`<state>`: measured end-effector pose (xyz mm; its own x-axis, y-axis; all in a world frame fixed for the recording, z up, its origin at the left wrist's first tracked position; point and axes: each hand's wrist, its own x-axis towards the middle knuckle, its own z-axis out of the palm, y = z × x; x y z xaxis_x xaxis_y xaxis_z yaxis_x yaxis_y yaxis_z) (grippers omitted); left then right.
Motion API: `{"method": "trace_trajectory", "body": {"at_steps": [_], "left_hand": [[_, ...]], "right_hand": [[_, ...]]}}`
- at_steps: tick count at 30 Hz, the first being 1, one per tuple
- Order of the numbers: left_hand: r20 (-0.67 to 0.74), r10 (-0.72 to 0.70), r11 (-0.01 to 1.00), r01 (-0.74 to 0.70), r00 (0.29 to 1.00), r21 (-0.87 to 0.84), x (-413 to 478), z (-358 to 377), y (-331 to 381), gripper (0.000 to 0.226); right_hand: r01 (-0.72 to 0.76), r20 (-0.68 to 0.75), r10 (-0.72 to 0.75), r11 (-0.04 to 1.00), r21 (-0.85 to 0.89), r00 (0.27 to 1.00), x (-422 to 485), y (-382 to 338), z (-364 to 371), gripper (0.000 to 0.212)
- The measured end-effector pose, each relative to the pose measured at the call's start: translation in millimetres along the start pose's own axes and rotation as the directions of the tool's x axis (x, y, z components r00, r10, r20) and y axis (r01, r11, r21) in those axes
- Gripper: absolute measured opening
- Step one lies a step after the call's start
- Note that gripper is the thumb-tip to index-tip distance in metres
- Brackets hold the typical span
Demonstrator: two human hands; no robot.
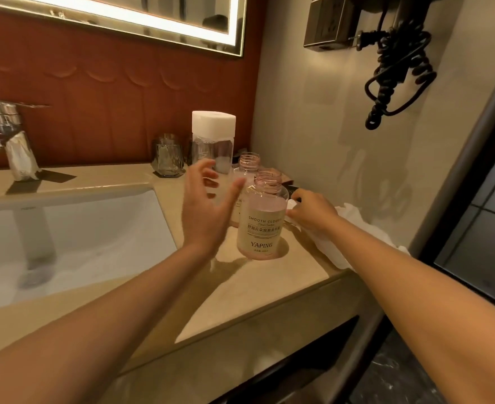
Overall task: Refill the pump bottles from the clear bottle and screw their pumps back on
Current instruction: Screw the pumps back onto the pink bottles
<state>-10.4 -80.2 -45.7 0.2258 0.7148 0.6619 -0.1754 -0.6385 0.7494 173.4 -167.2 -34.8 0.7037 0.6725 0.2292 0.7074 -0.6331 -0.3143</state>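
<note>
Beside the pump bottle (262, 220), left hand (205, 211) outspread.

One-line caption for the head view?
Left hand open beside the pumpless YAPING bottle; right hand touching the white cloth.

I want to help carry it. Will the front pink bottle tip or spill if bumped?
The front bottle looks mostly full, so probably heavy and steady. Its neck is open with no pump, so tipping would likely spill. Smooth sides may be slippery.
</note>
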Motion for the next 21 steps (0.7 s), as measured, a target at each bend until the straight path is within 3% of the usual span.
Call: {"method": "trace_trajectory", "body": {"at_steps": [5,12,16,21], "left_hand": [[0.340,-0.047,0.998,0.032,0.939,0.052,-27.6,20.2,5.9,0.095],[0.341,-0.081,0.996,0.062,0.937,0.066,-31.0,23.5,-1.0,0.086],[0.321,-0.107,0.993,0.086,0.941,0.080,-35.5,17.3,3.5,0.090],[0.338,-0.120,0.992,0.097,0.934,0.083,-42.4,-2.4,9.5,0.089]], "right_hand": [[0.013,0.085,-0.004,0.995,-0.099,0.996,-3.0,-4.9,-0.4,0.044],[-0.025,-0.130,0.054,0.976,0.219,0.990,-7.4,-7.9,-20.4,0.035],[0.081,-0.210,0.033,0.855,0.513,0.977,-18.5,-27.9,-44.4,0.027],[0.211,-0.276,-0.040,0.750,0.627,0.960,-37.9,-67.3,-75.3,0.028]]}}
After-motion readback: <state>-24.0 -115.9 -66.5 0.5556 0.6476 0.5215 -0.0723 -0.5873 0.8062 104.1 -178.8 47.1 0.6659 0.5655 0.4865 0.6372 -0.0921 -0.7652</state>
